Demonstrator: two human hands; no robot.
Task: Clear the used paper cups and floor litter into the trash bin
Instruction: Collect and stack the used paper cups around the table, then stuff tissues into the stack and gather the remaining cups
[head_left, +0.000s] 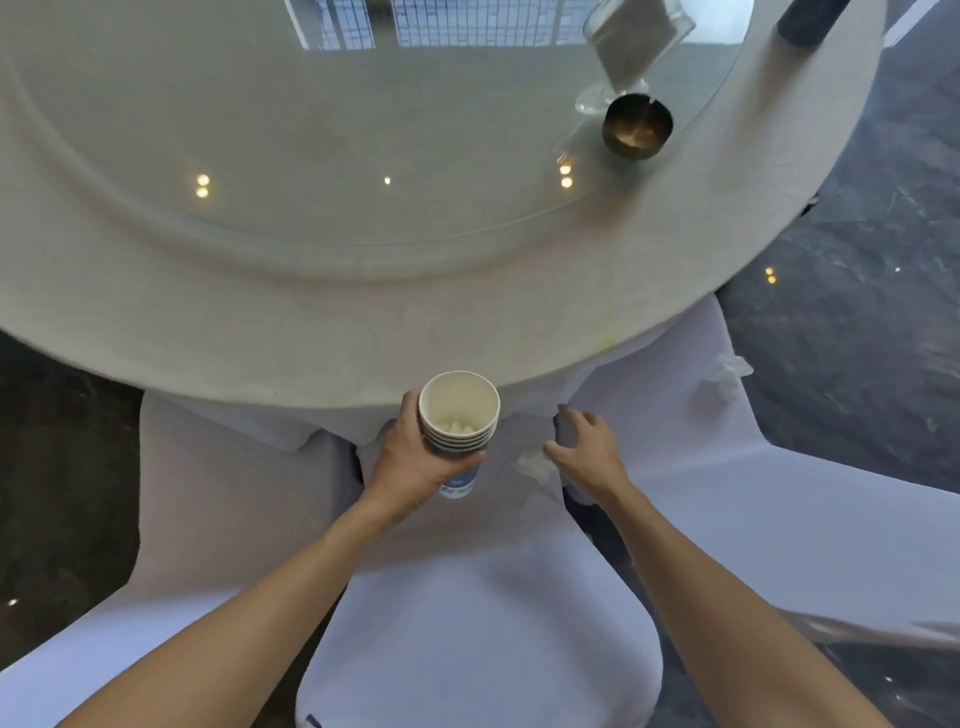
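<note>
L hand (415, 462) is wrapped round a stack of paper cups (457, 423), fingers closed on the stack's side wall, thumb on the near side. Stack is upright, several rims nested approx. flush, white w/ blue print on the lower wall. It is held just off the near edge of the round table (156, 312), above the chair seat (467, 545). Top cup contents: small white lumps at the bottom, prob. crumpled paper; cannot tell exactly.

R hand (587, 449) is spread, fingers apart, holding nothing. It is just beside a crumpled white tissue (535, 465), which lies on the white chair cover. Contact btwn fingertips and tissue cannot be told.

A second crumpled tissue (727, 376) lies further R, at the edge of the neighbouring chair cover (779, 519), next to the dark floor (857, 312).

Table surface: white cloth w/ a glass turntable (363, 130) on top. On the turntable's R side:
- dark round bowl (638, 124), shiny inside, w/ a pale scrap at the bottom;
- clear stand (634, 41) holding a grey card, tilted, touching or just behind the bowl.

A dark cylindrical object (808, 21) sits at the far R table edge, cut off by the frame.
</note>
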